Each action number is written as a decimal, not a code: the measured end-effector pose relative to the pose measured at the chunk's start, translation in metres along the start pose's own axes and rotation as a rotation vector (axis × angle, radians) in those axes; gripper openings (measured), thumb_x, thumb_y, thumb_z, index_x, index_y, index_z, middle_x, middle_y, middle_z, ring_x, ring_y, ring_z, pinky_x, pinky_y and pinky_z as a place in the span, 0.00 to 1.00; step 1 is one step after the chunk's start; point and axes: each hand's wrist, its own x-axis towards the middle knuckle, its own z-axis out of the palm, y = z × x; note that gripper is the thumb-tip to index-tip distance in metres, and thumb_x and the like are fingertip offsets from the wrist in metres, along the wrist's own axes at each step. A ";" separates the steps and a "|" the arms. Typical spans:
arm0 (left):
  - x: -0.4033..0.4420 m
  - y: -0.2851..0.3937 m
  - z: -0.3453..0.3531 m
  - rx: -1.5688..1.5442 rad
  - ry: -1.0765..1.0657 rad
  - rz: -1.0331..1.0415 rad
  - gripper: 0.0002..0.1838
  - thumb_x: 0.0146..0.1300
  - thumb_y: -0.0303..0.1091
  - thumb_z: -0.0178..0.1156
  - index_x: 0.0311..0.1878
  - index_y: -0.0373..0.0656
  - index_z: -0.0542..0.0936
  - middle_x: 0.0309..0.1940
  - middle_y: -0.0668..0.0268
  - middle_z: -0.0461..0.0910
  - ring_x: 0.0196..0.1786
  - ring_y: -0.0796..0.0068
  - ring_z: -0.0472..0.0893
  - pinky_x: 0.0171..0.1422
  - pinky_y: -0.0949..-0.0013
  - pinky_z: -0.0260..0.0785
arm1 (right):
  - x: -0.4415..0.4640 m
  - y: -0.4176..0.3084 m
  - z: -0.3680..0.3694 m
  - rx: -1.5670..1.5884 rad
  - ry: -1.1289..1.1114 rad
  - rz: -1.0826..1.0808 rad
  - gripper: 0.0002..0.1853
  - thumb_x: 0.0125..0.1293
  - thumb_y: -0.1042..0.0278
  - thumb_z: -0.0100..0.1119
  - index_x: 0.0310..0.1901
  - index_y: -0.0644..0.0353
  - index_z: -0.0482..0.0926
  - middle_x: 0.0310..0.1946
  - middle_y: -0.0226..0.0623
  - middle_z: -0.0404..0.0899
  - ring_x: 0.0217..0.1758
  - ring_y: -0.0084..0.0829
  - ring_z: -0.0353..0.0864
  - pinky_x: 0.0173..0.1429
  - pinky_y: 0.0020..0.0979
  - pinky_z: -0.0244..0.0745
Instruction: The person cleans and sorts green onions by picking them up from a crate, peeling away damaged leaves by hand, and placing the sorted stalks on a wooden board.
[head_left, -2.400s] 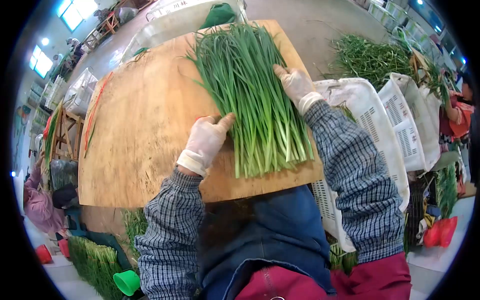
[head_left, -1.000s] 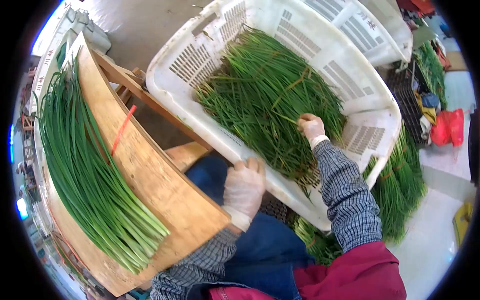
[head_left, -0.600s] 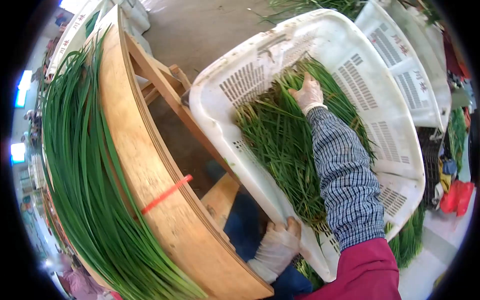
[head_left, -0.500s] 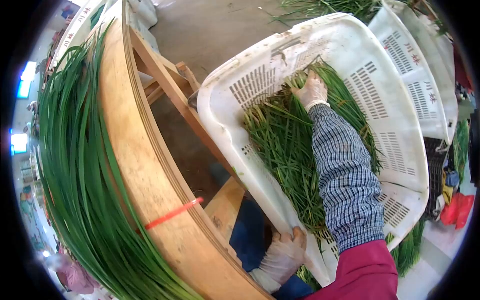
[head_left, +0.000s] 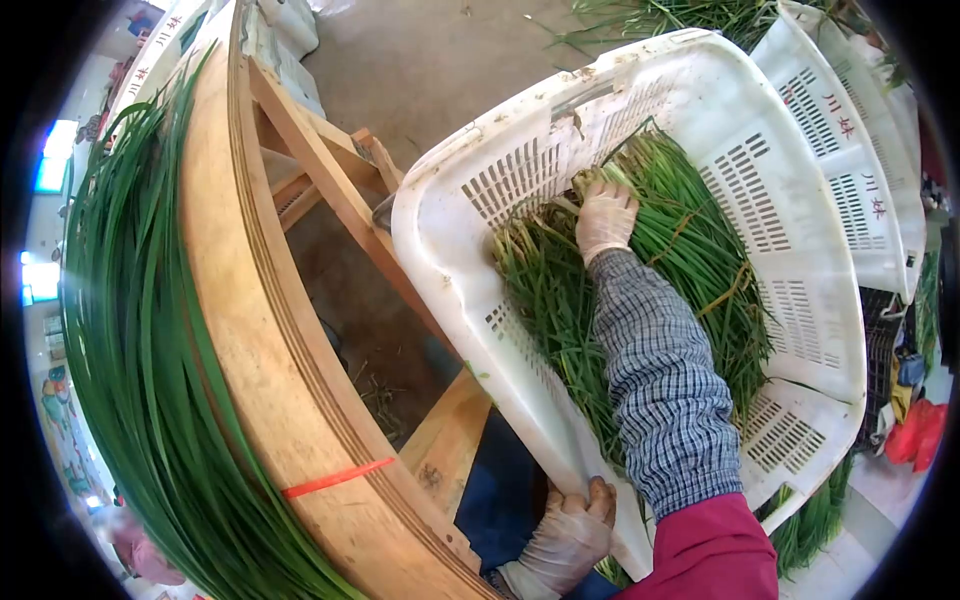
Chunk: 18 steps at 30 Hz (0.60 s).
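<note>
My right hand (head_left: 606, 218), in a pale glove, is closed around the light stem ends of some green stalks (head_left: 685, 215) inside a white slotted basket (head_left: 640, 85). My left hand (head_left: 570, 535), gloved too, grips the basket's near rim at the bottom of the view, its fingertips curled over the edge. Long green leaves (head_left: 145, 370) lie loosely spread on the wooden board (head_left: 235, 310) at the left. Beneath them a red strip (head_left: 340, 478) sticks out across the board's edge.
Wooden legs (head_left: 330, 185) hold up the board beside the basket. More white baskets (head_left: 850, 180) stand at the right, with a red bag (head_left: 915, 437) below them. Loose greens (head_left: 690, 18) lie on the floor at the top. A person in pink (head_left: 145, 555) is at the lower left.
The view has turned from the board to the basket. My right hand has left the leaves on the board, reached into the basket and closed on stalks; my left hand has moved to the basket's rim.
</note>
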 end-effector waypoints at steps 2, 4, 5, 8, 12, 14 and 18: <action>0.000 -0.002 -0.002 0.023 -0.011 0.003 0.19 0.54 0.30 0.52 0.50 0.34 0.76 0.45 0.53 0.74 0.32 0.62 0.73 0.52 0.41 0.67 | 0.011 0.008 -0.019 -0.016 0.026 0.069 0.32 0.68 0.48 0.42 0.62 0.69 0.58 0.60 0.52 0.64 0.65 0.43 0.62 0.66 0.49 0.57; 0.001 -0.002 -0.005 0.017 -0.040 0.013 0.19 0.55 0.31 0.51 0.50 0.34 0.76 0.46 0.53 0.74 0.33 0.62 0.73 0.52 0.39 0.67 | 0.024 0.015 -0.032 -0.013 -0.089 0.119 0.44 0.63 0.41 0.49 0.67 0.68 0.48 0.67 0.51 0.53 0.71 0.43 0.52 0.68 0.48 0.54; 0.001 -0.004 -0.007 0.012 -0.054 0.021 0.19 0.55 0.31 0.51 0.50 0.34 0.76 0.46 0.53 0.74 0.33 0.62 0.73 0.52 0.39 0.67 | 0.028 0.020 -0.037 0.046 -0.148 0.133 0.44 0.61 0.41 0.52 0.67 0.68 0.49 0.67 0.51 0.54 0.70 0.43 0.54 0.68 0.48 0.55; 0.005 -0.004 -0.020 -0.122 -0.105 -0.078 0.18 0.59 0.34 0.49 0.48 0.31 0.73 0.44 0.50 0.74 0.40 0.57 0.74 0.49 0.55 0.67 | 0.039 0.020 -0.036 0.080 -0.172 0.132 0.41 0.56 0.50 0.59 0.63 0.68 0.56 0.59 0.51 0.65 0.63 0.42 0.64 0.62 0.46 0.60; 0.002 -0.005 -0.008 0.018 -0.054 0.024 0.20 0.55 0.31 0.51 0.50 0.34 0.76 0.46 0.52 0.74 0.34 0.61 0.74 0.52 0.38 0.66 | 0.035 0.007 -0.019 0.083 -0.108 0.145 0.27 0.57 0.63 0.55 0.56 0.67 0.65 0.49 0.48 0.73 0.56 0.42 0.69 0.58 0.45 0.62; 0.002 -0.004 -0.010 0.027 -0.054 0.023 0.20 0.55 0.32 0.51 0.50 0.34 0.76 0.45 0.52 0.75 0.34 0.60 0.74 0.52 0.38 0.66 | 0.033 0.007 -0.029 0.104 -0.184 0.142 0.26 0.60 0.61 0.53 0.56 0.70 0.66 0.51 0.48 0.72 0.57 0.41 0.68 0.58 0.45 0.61; 0.001 0.001 -0.012 -0.067 -0.061 -0.075 0.20 0.55 0.33 0.46 0.49 0.31 0.72 0.48 0.47 0.71 0.42 0.54 0.74 0.51 0.50 0.64 | 0.034 0.015 -0.039 0.040 -0.193 0.070 0.25 0.60 0.62 0.53 0.55 0.70 0.68 0.53 0.48 0.69 0.61 0.43 0.65 0.63 0.47 0.58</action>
